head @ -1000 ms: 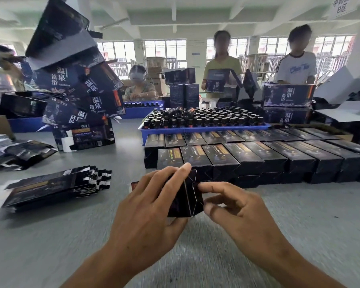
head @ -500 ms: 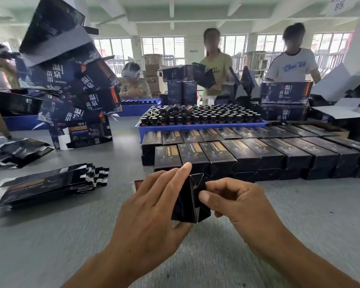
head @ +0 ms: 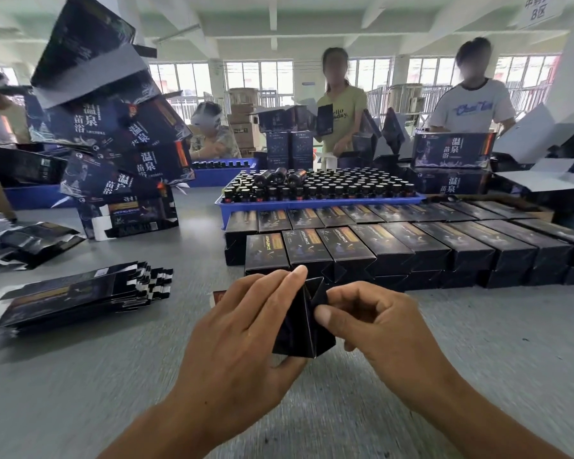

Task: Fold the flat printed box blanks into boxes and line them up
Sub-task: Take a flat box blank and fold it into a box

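I hold a small black box [head: 300, 323] end-on above the grey table, near its front middle. My left hand [head: 242, 329] grips its left side, fingers over the top and thumb under it. My right hand [head: 375, 323] pinches a black end flap at the box's right edge with curled fingers. Two rows of folded black boxes [head: 395, 246] lie side by side just beyond my hands. A stack of flat printed blanks [head: 77, 294] lies on the table to the left.
A blue tray of dark bottles [head: 315, 190] stands behind the box rows. A leaning pile of large printed cartons [head: 113, 150] rises at the left. Loose blanks [head: 27, 240] lie at the far left. Several people stand or sit across the table.
My right hand's fingers have curled in closer onto the end flap, folding it toward the box. The box has tilted slightly and stays between both hands.
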A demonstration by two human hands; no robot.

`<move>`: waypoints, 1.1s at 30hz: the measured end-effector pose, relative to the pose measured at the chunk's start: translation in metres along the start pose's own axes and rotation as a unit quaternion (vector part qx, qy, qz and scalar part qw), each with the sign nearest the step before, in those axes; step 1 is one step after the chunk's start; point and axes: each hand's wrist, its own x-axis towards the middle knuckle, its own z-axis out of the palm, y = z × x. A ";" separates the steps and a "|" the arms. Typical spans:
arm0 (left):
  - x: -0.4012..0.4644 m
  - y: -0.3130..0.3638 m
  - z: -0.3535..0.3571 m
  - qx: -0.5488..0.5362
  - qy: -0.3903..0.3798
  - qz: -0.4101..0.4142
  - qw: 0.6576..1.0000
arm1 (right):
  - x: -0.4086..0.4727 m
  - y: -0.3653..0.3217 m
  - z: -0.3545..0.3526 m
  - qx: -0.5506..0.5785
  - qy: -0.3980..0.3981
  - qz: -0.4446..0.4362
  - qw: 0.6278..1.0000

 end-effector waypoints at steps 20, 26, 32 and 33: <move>-0.001 0.005 0.001 -0.135 0.065 -0.139 0.979 | 0.014 0.019 -0.011 0.145 0.004 0.089 0.985; 0.007 -0.004 0.004 -0.531 0.053 -0.328 0.779 | 0.005 0.018 0.002 0.018 -0.131 0.115 0.984; 0.003 -0.003 0.006 -0.524 0.045 -0.298 0.796 | 0.005 0.007 -0.002 0.037 -0.017 0.045 0.998; 0.001 -0.002 0.007 -0.518 0.034 -0.288 0.804 | 0.005 0.005 -0.005 0.047 0.003 0.022 0.999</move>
